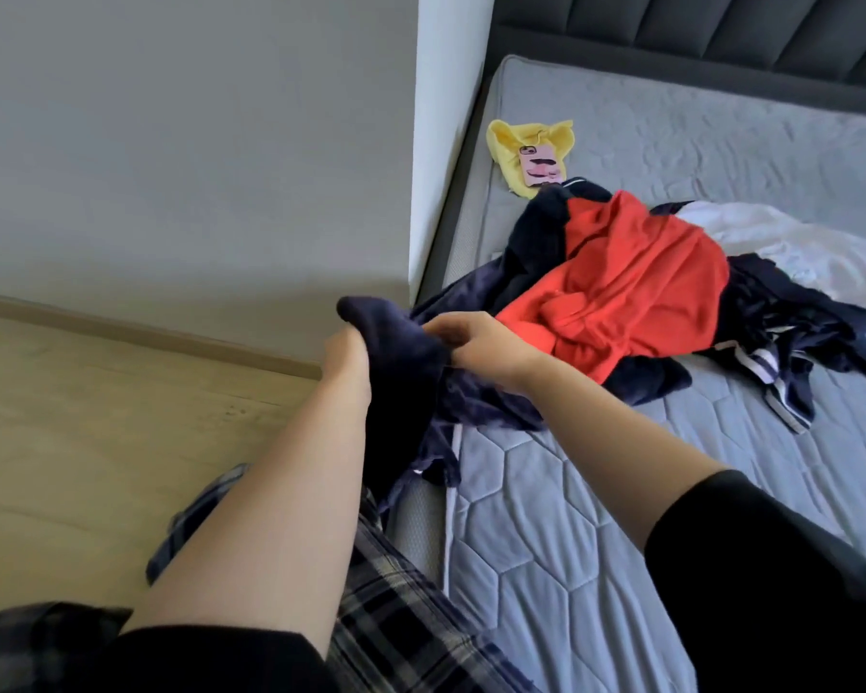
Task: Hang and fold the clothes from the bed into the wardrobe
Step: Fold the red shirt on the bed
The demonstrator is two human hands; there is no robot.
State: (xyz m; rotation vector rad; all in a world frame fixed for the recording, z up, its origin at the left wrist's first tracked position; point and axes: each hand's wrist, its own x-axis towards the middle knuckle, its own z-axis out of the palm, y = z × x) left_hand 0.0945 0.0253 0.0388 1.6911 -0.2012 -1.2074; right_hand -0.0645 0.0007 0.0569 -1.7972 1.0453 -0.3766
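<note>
Head view: phone [541,167] atop yellow garment [508,142], beside red garment [631,272].

A dark navy garment [396,372] hung crumpled off the bed [596,517] edge, beside a heap topped by a red garment [631,282].

Left arm: bare forearm, extended forward from a black sleeve.
Left hand [347,353]: fingers curled, gripping a fold of dark navy garment [396,352]; fingertips hidden in the fabric.
Right arm: bare forearm, reaching in from lower right, black sleeve at the elbow.
Right hand [476,342]: back toward camera, fingers curled onto the same garment, just beside the left hand.
</note>
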